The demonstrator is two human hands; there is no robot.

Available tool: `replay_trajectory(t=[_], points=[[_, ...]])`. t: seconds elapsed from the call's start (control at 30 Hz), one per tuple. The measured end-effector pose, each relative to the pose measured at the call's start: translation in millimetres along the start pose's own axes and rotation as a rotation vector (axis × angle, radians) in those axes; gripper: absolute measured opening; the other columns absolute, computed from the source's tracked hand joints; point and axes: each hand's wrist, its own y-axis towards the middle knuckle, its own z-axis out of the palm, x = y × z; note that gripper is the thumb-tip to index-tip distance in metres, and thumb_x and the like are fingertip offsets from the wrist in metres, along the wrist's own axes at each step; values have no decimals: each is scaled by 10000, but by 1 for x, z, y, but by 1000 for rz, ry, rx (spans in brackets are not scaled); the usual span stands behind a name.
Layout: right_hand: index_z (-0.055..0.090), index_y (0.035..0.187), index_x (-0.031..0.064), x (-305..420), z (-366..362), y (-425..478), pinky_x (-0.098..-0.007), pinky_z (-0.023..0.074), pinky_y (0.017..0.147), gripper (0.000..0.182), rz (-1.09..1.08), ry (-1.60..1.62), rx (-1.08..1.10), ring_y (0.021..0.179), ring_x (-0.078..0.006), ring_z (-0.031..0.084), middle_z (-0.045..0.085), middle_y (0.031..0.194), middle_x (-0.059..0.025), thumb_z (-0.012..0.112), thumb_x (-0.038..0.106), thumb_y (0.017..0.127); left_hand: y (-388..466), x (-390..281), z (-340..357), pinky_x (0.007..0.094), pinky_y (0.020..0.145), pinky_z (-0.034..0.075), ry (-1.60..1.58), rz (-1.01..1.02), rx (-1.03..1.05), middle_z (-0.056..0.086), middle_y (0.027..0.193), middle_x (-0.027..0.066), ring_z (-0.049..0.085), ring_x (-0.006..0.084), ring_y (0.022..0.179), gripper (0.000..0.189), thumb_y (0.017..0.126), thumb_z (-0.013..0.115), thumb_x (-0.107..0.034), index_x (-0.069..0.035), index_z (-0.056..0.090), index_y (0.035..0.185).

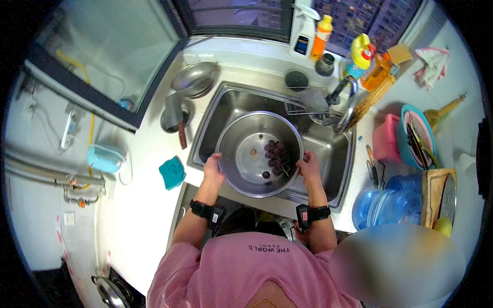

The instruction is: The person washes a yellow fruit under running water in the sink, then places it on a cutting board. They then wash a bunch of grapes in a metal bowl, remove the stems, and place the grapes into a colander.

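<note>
Between my hands a wide stainless steel basin (246, 173) is held over the double-bowl sink (339, 192). My left hand (214, 169) grips its left rim, thumb on top. On the opposite rim, my right hand (308, 165) is closed, with a dark round grape (306, 158) visible by its fingers. Inside the basin, towards the right, lies a bunch of dark red grapes (275, 154) with a green stem. A loose grape (266, 174) and a small brownish piece (253, 152) rest on the basin's bottom, apart from the bunch.
A teal cloth (172, 173) and a cleaver (175, 111) lie left of the sink. The faucet (348, 104) and a wire rack (289, 106) stand behind it. Cleaning bottles line the back. Blue water jugs (389, 210) and plastic basins (404, 115) crowd the right side.
</note>
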Motion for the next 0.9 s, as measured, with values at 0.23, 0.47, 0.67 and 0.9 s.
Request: replay_trajectory(t=[0.23, 0.47, 0.67, 0.9], points=[[471, 1057, 28, 24, 67, -39, -284, 423, 600, 331, -45, -69, 297, 702, -161, 502, 518, 821, -51, 562, 9, 740, -63, -55, -71, 482, 875, 449, -143, 69, -34, 569, 1020, 183, 558, 329, 934, 229, 790, 420, -127, 9, 512, 950], [457, 1019, 24, 52, 171, -89, -329, 462, 601, 287, -51, -195, 533, 720, -174, 510, 511, 832, -58, 552, 16, 749, -147, -120, -142, 446, 843, 471, -257, 243, -92, 604, 899, 156, 576, 286, 859, 187, 773, 426, -133, -3, 543, 839], [456, 1018, 2, 31, 275, -118, -360, 507, 559, 282, -89, -189, 786, 712, -187, 548, 531, 866, -85, 535, 6, 747, -199, -154, -220, 409, 701, 492, -417, 474, -197, 579, 719, 111, 556, 246, 677, 166, 793, 400, -119, -40, 521, 712], [492, 956, 72, 1, 392, -161, -260, 423, 529, 232, -3, -386, 923, 708, -120, 509, 520, 824, -6, 556, 47, 735, -237, -179, -306, 428, 709, 487, -535, 616, -316, 597, 752, 125, 566, 257, 711, 180, 801, 404, -146, -37, 532, 736]])
